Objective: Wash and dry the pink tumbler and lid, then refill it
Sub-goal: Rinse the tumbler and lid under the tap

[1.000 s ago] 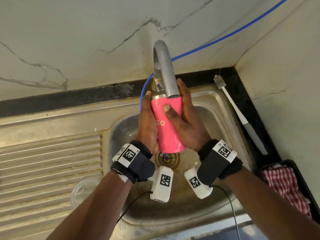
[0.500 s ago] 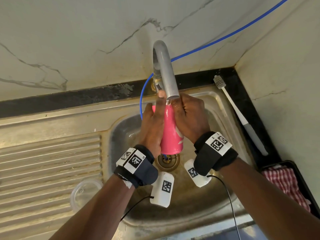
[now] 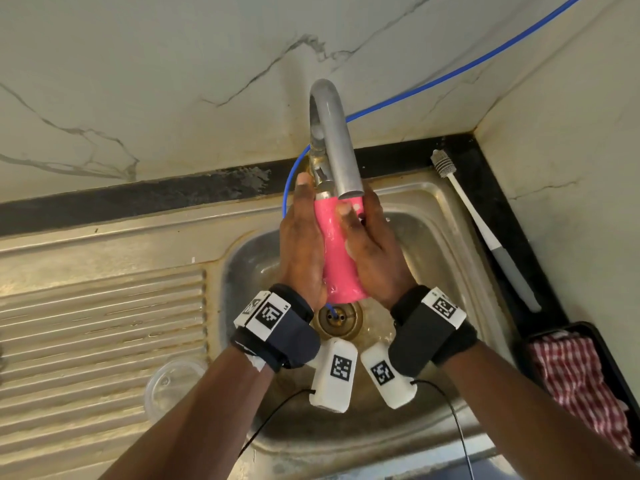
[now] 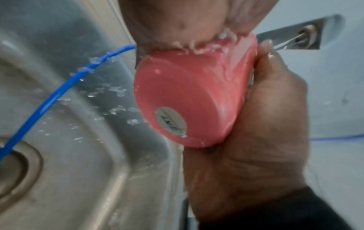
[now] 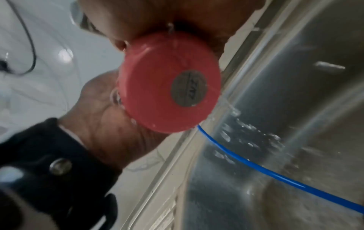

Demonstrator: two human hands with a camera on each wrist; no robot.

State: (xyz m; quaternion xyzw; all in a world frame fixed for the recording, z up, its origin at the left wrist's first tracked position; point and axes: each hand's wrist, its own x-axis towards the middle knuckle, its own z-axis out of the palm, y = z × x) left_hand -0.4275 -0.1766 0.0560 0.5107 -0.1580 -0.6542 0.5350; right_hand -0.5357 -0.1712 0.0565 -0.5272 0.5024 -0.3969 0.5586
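Note:
The pink tumbler (image 3: pixel 341 251) hangs tilted over the sink, its metal rim up under the tap spout (image 3: pixel 334 140). My left hand (image 3: pixel 299 244) presses flat along its left side with the fingers straight up past the rim. From the right, my right hand (image 3: pixel 375 254) holds it, thumb laid across the pink front. In the wrist views the wet base with its round sticker (image 4: pixel 170 120) faces the camera, between my left hand (image 5: pixel 102 116) and my right hand (image 4: pixel 265 124). Water and suds run over the tumbler (image 5: pixel 157 87). The clear lid (image 3: pixel 173 382) lies on the drainboard.
A blue tube (image 3: pixel 450 71) runs down the wall into the sink drain (image 3: pixel 337 318). A white bottle brush (image 3: pixel 485 230) lies on the black ledge at the right. A red checked cloth (image 3: pixel 581 386) sits in a black tray at the right edge. The ribbed drainboard (image 3: pixel 104 323) is on the left.
Both hands have been rubbing up and down the tumbler. My right hand has slid back down from the rim, so more of the pink side shows.

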